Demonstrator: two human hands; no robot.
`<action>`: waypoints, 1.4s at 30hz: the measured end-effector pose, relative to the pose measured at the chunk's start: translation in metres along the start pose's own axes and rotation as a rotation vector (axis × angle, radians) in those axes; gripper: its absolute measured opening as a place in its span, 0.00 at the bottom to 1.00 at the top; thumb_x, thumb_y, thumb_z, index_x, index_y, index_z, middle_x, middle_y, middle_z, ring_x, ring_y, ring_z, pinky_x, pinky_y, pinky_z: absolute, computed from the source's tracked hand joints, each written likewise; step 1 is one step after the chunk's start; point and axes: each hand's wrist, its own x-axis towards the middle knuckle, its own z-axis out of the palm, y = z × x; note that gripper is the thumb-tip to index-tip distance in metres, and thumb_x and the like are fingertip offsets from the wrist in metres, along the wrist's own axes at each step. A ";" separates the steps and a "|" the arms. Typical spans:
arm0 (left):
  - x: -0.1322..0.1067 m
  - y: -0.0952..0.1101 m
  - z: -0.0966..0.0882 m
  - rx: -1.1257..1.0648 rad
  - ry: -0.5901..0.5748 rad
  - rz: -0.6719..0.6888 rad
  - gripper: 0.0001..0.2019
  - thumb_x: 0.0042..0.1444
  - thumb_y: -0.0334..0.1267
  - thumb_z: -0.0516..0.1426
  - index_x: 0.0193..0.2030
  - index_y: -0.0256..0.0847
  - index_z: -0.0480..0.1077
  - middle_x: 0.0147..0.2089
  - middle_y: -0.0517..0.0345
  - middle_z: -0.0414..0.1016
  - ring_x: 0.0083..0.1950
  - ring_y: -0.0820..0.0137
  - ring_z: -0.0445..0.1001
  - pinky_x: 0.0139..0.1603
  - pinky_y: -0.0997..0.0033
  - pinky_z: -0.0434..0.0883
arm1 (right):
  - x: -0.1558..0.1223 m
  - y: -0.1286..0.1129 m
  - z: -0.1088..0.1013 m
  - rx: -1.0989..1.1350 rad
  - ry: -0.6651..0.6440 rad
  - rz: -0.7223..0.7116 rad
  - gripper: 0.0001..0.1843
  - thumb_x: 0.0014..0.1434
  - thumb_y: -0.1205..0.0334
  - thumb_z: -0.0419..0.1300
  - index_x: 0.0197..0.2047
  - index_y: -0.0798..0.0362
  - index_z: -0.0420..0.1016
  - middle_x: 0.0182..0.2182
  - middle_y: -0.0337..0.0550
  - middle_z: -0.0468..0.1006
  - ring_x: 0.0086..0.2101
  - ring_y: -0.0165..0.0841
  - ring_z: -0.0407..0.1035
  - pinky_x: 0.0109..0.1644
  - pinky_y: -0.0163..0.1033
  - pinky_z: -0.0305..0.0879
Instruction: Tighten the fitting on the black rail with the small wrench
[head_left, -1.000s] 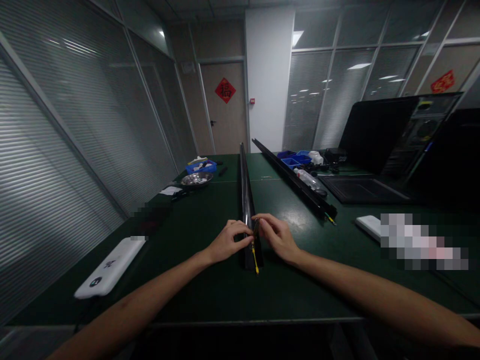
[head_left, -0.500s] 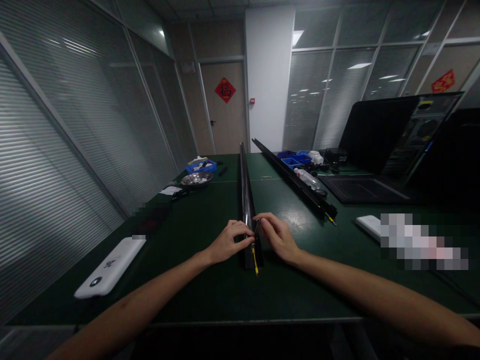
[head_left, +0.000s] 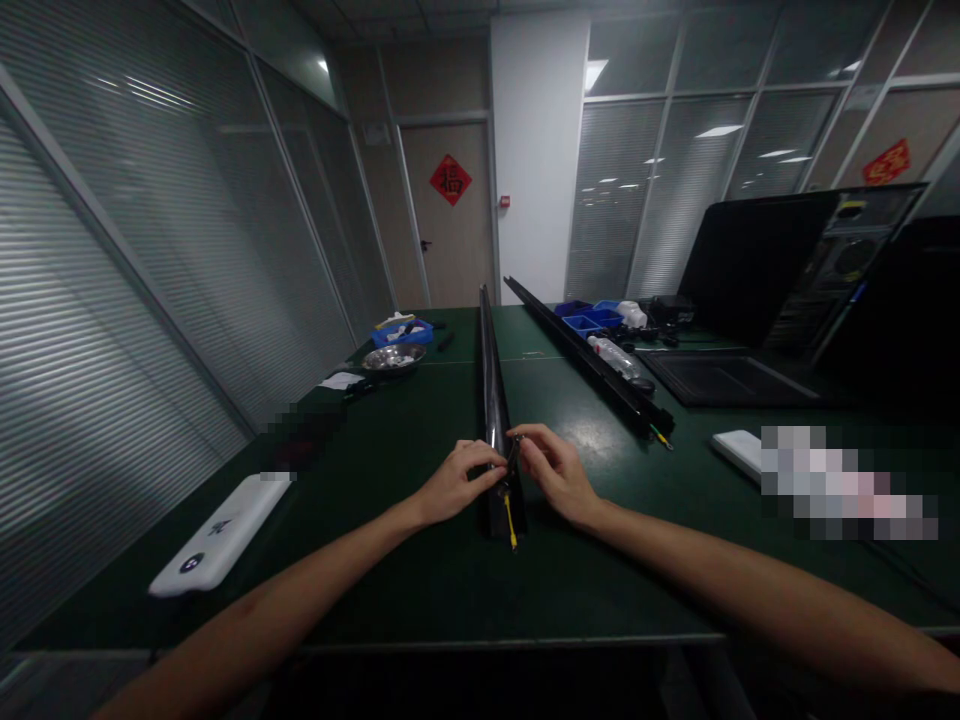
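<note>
A long black channel rail [head_left: 491,385] lies lengthwise in front of me, its near end between my hands. A short yellow wire [head_left: 511,522] with a lug at its tip comes out of that end. My left hand [head_left: 459,484] rests over the rail from the left, thumb and fingertips drawn together at the root of the wire; what they pinch is hidden. From the right, my right hand [head_left: 556,474] has its fingers closed on a small dark metal piece [head_left: 514,456], too small to name, held at a slant over the rail.
Another black rail [head_left: 592,365] with a green-yellow wire lies to the right. Beyond it are blue bins [head_left: 600,318], a plastic bottle [head_left: 615,357] and a black flat panel [head_left: 735,378]. A metal bowl [head_left: 394,358] stands far left; a white device [head_left: 221,535] lies near left.
The small dark piece in my right fingers has tilted slightly, its upper end now further right. My left fingertips have shifted a little to the left. The rails have not moved.
</note>
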 end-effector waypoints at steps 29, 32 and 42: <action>0.000 -0.008 0.002 0.019 -0.029 0.010 0.12 0.70 0.44 0.54 0.47 0.42 0.76 0.48 0.55 0.80 0.53 0.63 0.74 0.60 0.62 0.60 | -0.001 -0.009 0.000 0.002 -0.025 -0.008 0.15 0.69 0.52 0.56 0.49 0.54 0.73 0.31 0.39 0.74 0.27 0.28 0.68 0.30 0.32 0.64; 0.000 -0.008 0.002 0.012 -0.027 0.005 0.12 0.70 0.44 0.54 0.48 0.42 0.76 0.48 0.55 0.80 0.54 0.63 0.74 0.60 0.62 0.59 | -0.001 -0.010 -0.001 0.002 -0.029 -0.008 0.15 0.69 0.52 0.57 0.49 0.54 0.73 0.32 0.39 0.75 0.27 0.28 0.68 0.29 0.32 0.64; 0.000 -0.001 -0.002 -0.001 -0.048 -0.025 0.12 0.69 0.44 0.55 0.47 0.42 0.76 0.49 0.55 0.80 0.54 0.62 0.73 0.62 0.61 0.60 | -0.001 -0.006 -0.001 0.000 -0.031 -0.002 0.16 0.70 0.50 0.56 0.50 0.53 0.74 0.32 0.39 0.74 0.26 0.27 0.67 0.28 0.32 0.63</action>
